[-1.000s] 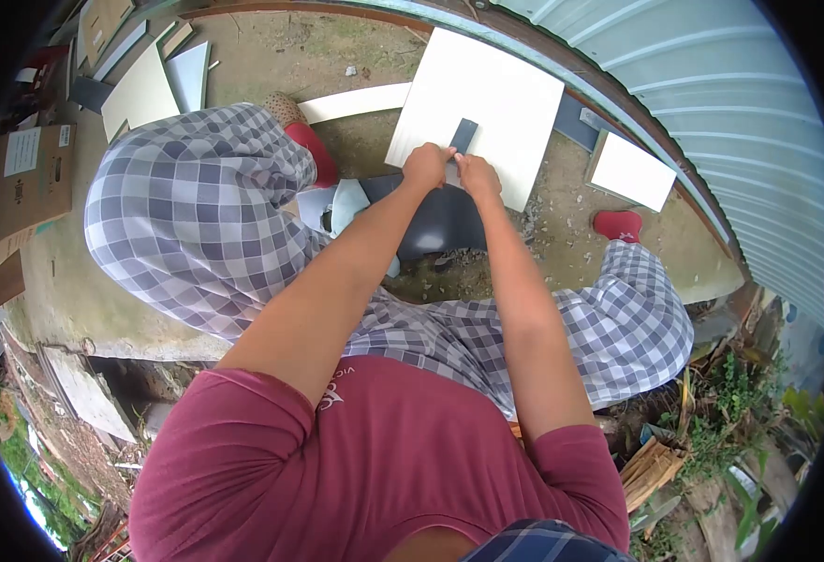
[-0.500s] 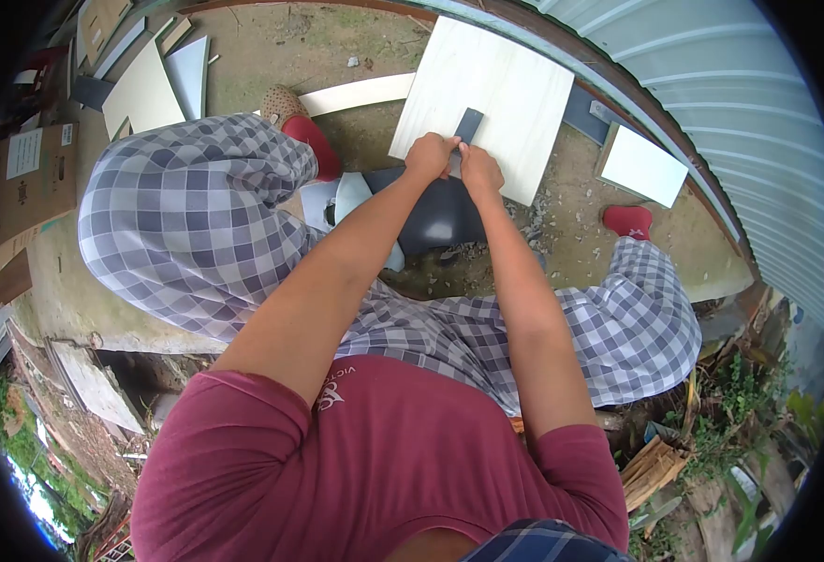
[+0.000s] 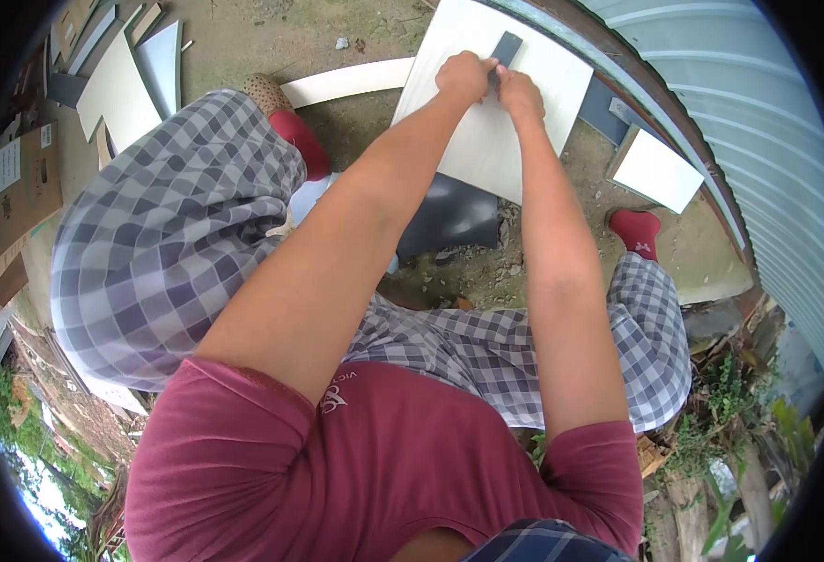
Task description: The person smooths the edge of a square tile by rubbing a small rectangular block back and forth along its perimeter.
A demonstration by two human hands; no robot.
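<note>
A pale square board [image 3: 487,140] lies between my feet. On it rests a narrow dark grey strip [image 3: 507,47], which slants up and to the right. My left hand [image 3: 463,79] is closed around the strip's lower left side. Against its right side my right hand [image 3: 521,94] is closed too, with the fingers of both hands nearly touching. The strip's lower end is hidden by the hands. Below the board, a dark glossy curved piece [image 3: 451,220] lies on the ground, partly behind my left forearm.
A long pale strip [image 3: 346,82] extends left of the board. A smaller white board [image 3: 658,169] and a dark panel [image 3: 603,110] lie at right, near a corrugated metal wall [image 3: 749,112]. Cut panels [image 3: 120,94] and a cardboard box [image 3: 21,183] are at left.
Both hands have moved up and to the right, away from my body, along the board with the dark strip. My arms are stretched farther out, and the view has shifted slightly.
</note>
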